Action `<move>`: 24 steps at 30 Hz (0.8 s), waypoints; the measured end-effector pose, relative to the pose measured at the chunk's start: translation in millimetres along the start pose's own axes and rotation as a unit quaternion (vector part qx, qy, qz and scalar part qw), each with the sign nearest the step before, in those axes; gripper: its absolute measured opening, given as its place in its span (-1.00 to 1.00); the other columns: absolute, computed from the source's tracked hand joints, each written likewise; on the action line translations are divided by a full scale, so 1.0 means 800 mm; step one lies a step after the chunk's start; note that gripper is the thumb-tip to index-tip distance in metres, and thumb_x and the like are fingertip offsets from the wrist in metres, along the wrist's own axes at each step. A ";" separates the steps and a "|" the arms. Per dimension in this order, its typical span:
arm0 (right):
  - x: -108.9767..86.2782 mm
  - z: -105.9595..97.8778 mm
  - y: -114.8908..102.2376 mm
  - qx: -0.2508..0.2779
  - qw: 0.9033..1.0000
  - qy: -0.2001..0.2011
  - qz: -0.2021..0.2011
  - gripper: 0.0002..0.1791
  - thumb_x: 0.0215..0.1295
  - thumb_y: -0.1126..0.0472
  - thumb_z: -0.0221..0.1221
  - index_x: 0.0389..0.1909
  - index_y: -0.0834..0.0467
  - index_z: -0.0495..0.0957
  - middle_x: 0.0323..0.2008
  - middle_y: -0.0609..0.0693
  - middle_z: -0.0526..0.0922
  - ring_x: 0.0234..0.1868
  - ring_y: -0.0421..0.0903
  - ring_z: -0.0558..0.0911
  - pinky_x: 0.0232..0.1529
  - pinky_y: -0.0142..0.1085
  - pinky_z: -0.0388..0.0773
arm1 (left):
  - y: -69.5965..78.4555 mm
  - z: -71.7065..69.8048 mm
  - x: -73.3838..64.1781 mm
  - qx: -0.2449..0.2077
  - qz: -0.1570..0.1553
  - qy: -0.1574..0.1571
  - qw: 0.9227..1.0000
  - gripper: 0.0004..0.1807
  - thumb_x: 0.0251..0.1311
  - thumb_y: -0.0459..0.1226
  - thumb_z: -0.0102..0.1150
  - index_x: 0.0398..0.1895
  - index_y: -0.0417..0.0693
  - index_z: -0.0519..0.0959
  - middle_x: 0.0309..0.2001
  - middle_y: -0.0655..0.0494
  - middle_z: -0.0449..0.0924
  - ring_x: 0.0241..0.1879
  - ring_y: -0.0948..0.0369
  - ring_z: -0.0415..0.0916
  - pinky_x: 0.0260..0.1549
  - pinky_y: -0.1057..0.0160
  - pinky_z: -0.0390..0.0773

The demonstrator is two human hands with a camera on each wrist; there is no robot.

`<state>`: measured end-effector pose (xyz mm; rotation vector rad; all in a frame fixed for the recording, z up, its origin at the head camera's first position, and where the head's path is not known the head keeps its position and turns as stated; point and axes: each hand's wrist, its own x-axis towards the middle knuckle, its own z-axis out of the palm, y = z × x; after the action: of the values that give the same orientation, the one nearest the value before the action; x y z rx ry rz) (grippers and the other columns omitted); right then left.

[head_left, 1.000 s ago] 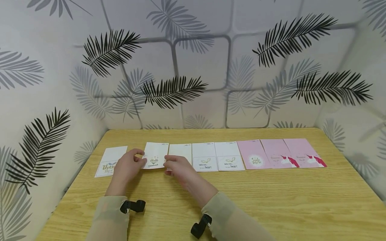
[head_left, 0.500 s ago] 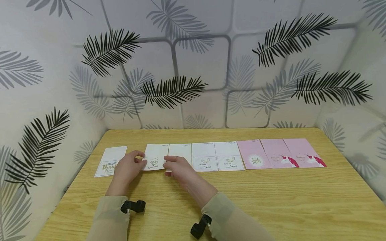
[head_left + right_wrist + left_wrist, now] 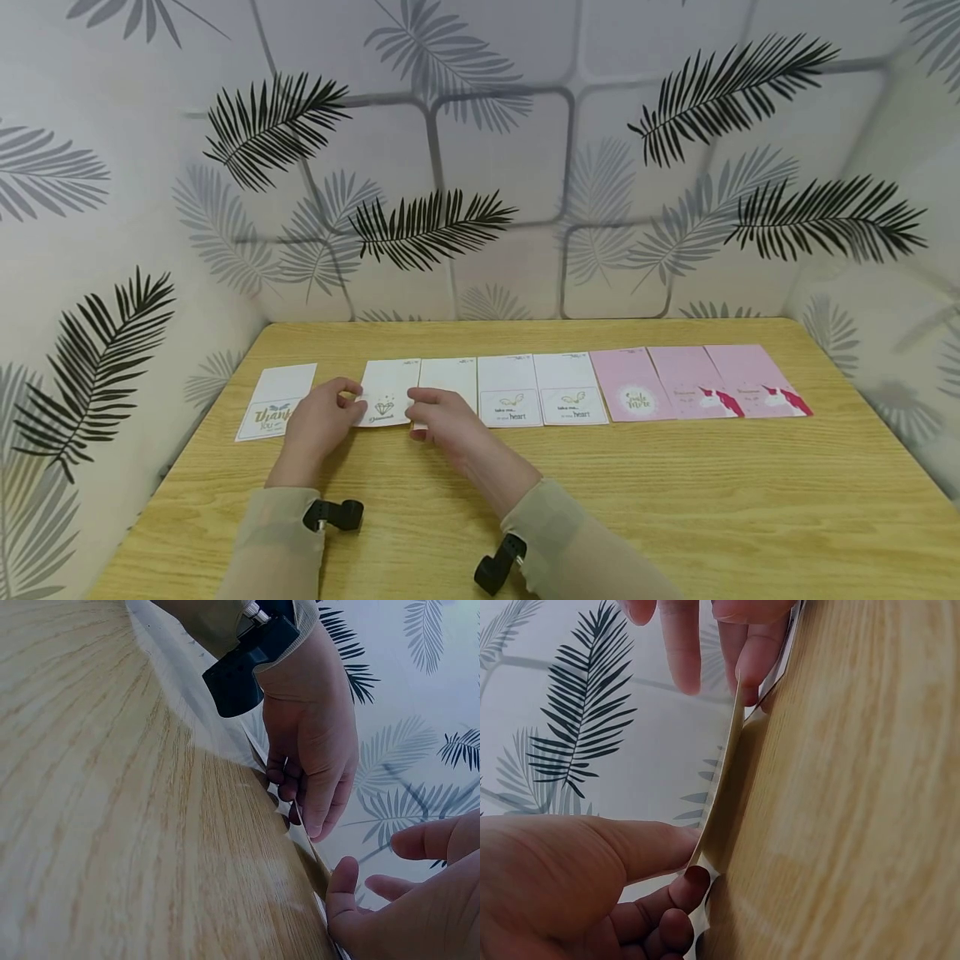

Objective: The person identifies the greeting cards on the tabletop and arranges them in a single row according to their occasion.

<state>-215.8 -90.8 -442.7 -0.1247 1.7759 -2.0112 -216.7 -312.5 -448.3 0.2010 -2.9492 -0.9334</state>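
In the head view, a white greeting card (image 3: 385, 387) printed with a diamond lies between the two hands. The left hand (image 3: 322, 425) pinches its left edge; the left wrist view shows the thumb above and curled fingers (image 3: 679, 896) below. The right hand (image 3: 450, 429) holds the opposite edge, thumb against it, while the index finger (image 3: 681, 652) stands off from the card. Seen edge-on in the left wrist view, the card (image 3: 721, 769) bows and its near edge is off the table. Beside the right hand, a cream card (image 3: 447, 379) is partly covered.
A white thank-you card (image 3: 266, 408) lies left of the left hand. Rightward continue two white heart cards (image 3: 510, 392) (image 3: 572, 387), a pink smile card (image 3: 630, 379) and two pink unicorn cards (image 3: 686, 375) (image 3: 750, 375). A leaf-patterned wall (image 3: 487, 175) stands behind the wooden table (image 3: 675, 500).
The diamond card has come down slightly and moved a little right, its right edge meeting the cream card. Both hands keep nearly the same place.
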 end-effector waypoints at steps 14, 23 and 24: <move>0.002 0.001 -0.001 -0.023 0.999 -0.024 0.004 -0.45 0.55 0.31 0.23 0.50 0.32 0.53 0.51 0.22 0.50 0.23 0.06 0.63 0.18 -0.11 0.67 | -0.003 0.002 0.003 0.018 0.005 -0.006 1.000 -0.66 0.51 -0.22 0.28 0.22 -0.17 0.67 -0.04 -0.15 0.75 -0.10 -0.09 0.66 0.00 -0.20 0.57; 0.000 0.003 0.002 -0.026 0.999 -0.036 0.015 -0.44 0.55 0.28 0.25 0.52 0.28 0.53 0.51 0.19 0.49 0.25 0.12 0.66 0.21 -0.10 0.66 | -0.005 0.005 0.004 0.040 0.010 -0.009 0.999 -0.67 0.51 -0.21 0.29 0.22 -0.17 0.66 -0.02 -0.15 0.76 -0.06 -0.09 0.67 0.03 -0.22 0.58; 0.000 0.003 0.002 -0.025 0.999 -0.036 0.014 -0.44 0.55 0.29 0.25 0.52 0.29 0.53 0.51 0.19 0.49 0.27 0.13 0.64 0.21 -0.10 0.66 | -0.005 0.005 0.004 0.043 0.010 -0.009 0.999 -0.66 0.51 -0.21 0.28 0.22 -0.17 0.66 -0.03 -0.14 0.76 -0.07 -0.09 0.66 0.01 -0.22 0.58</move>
<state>-214.2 -92.9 -443.9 -0.1853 1.7736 -1.9194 -219.6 -313.7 -454.0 0.1675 -3.0056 -0.8111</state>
